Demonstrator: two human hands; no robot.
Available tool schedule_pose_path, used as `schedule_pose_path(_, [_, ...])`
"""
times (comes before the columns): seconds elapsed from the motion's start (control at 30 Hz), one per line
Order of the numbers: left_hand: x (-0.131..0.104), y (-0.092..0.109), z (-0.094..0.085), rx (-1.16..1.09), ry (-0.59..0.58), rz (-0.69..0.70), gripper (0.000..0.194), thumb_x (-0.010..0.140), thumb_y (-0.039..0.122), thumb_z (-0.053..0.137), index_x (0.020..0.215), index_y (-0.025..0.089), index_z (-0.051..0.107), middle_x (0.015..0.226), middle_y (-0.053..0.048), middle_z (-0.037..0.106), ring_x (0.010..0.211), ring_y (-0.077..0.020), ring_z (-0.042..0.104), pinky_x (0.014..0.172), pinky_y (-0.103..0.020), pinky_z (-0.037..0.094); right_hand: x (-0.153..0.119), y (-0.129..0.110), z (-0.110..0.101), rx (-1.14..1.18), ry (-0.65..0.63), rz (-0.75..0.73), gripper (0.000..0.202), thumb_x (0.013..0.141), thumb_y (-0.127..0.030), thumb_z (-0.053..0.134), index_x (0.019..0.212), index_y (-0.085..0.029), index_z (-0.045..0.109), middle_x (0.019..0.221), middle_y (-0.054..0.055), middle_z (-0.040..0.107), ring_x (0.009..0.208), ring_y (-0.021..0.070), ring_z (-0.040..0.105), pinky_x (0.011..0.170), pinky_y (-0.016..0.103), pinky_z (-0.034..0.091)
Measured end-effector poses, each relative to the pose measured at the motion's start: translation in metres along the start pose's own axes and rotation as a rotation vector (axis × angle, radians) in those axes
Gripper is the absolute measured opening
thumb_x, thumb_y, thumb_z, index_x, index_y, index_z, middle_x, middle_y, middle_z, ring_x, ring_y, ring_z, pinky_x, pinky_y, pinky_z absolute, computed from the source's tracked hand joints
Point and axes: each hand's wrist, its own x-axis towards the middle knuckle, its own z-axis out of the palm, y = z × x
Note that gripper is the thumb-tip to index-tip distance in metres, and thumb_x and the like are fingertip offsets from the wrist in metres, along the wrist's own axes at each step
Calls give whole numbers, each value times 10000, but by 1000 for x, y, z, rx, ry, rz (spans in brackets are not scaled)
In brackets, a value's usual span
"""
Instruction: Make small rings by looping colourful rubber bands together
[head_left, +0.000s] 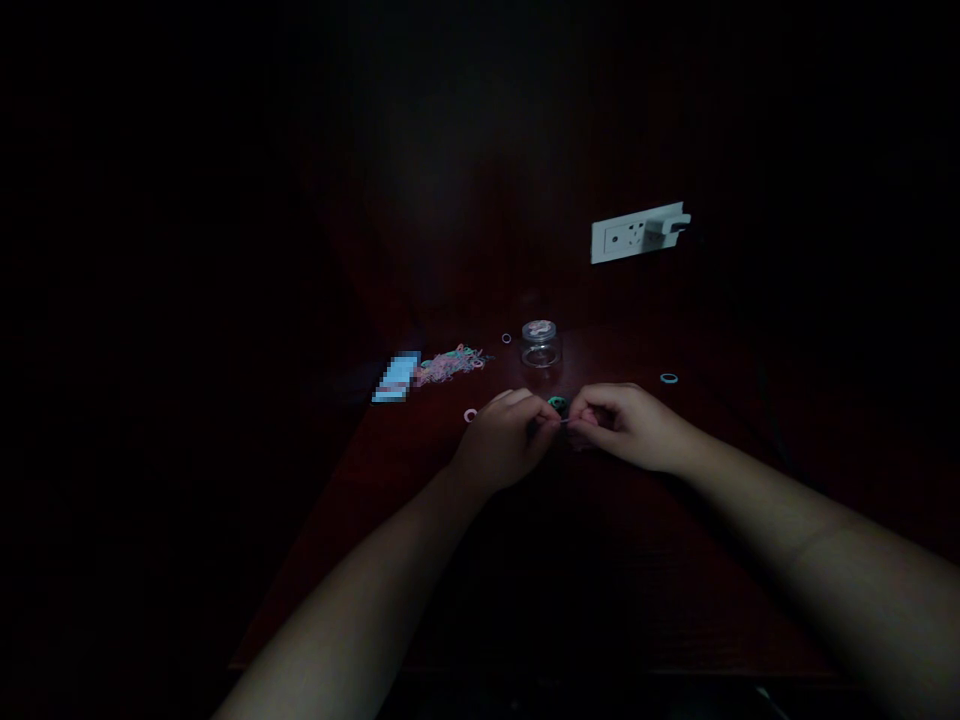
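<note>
Above the dark red table, my left hand and my right hand face each other with fingertips pinched close together. Between them runs a thin pale elastic hair band, gripped at both ends. Something pink shows at my right fingers, partly hidden by them. Just behind the fingertips lies a green hair band. A pink hair band rests beside my left hand. Farther back stands a clear round jar with its lid on.
A tangled heap of colourful hair bands lies at the back left, next to a lit phone. A pale ring and a blue ring lie apart. On the wall is a socket panel with a plug in it.
</note>
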Motion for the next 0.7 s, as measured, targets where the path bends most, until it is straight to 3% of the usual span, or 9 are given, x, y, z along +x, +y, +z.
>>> schedule_pose_path(0.37, [0,-1,0,11,1,0,110,926,253,545,885,198,632,867,-21,648,834,-167,576,757,-324,455,-1,-1,0,21,-9,31,110,878,-262,586,838,-173,636,624,-7,609,547,117,536,507,229,374])
schedule_pose_path(0.7, [-1,-2,1,23,-7,3,90,906,259,571,869,196,624,839,-17,631,815,-163,569,740,-312,451,1,-3,-2,-58,46,-33,58,845,-231,603,853,-183,633,745,12,609,655,138,563,593,257,413])
